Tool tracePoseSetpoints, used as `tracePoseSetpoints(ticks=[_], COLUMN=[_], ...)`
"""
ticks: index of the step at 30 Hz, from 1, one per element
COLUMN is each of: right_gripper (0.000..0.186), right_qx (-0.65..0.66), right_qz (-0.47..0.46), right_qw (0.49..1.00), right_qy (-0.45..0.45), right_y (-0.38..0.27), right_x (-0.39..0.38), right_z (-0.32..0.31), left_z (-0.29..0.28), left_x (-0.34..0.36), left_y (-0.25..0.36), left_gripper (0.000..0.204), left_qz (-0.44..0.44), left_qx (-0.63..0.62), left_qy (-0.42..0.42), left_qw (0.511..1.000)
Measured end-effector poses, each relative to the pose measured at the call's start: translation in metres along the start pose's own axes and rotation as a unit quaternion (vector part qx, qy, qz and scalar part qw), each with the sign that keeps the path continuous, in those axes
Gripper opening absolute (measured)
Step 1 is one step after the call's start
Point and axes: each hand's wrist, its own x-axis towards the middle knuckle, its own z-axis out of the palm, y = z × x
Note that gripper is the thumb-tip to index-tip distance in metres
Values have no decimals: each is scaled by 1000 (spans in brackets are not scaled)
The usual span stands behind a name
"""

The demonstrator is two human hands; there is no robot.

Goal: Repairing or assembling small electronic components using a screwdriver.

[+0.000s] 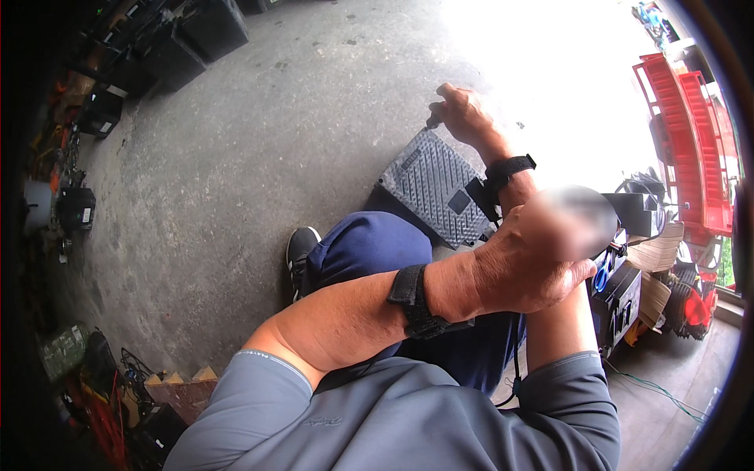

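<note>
A grey ribbed metal box point(430, 184) with a dark side stands tilted in front of my knees, a dark square patch on its ribbed face. Past its far corner, my right hand point(465, 114) is closed, its fingers curled at a short black piece point(433, 121) by that corner; what the piece is, I cannot make out. My left arm crosses over the right one. Off to the right, my left hand point(528, 255) has its thumb showing, while a blur hides its fingers. Beside those fingers is a dark rounded shape point(601, 216), also blurred.
Black cases and a tool box point(616, 306) with blue-handled scissors point(602, 276) stand close on my right. Red metal racks point(679, 141) rise beyond them. Black bins point(208, 35) line the far left, and cables and clutter point(129, 385) lie at the lower left. A green wire point(660, 388) crosses the floor.
</note>
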Motion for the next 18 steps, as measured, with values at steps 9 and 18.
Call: tracePoseSetpoints(ticks=[9,18], right_gripper=[25,26], right_qx=[-4,7], right_qz=[29,31], right_qw=[999,999], right_qy=[-26,-16], right_y=[6,5], right_x=[5,0], right_z=[5,7], left_z=[1,2], left_x=[0,-2], left_y=[1,5], left_gripper=[23,22], left_qz=[2,6], left_qx=[-1,-2], left_qy=[0,4], left_qw=[1000,1000])
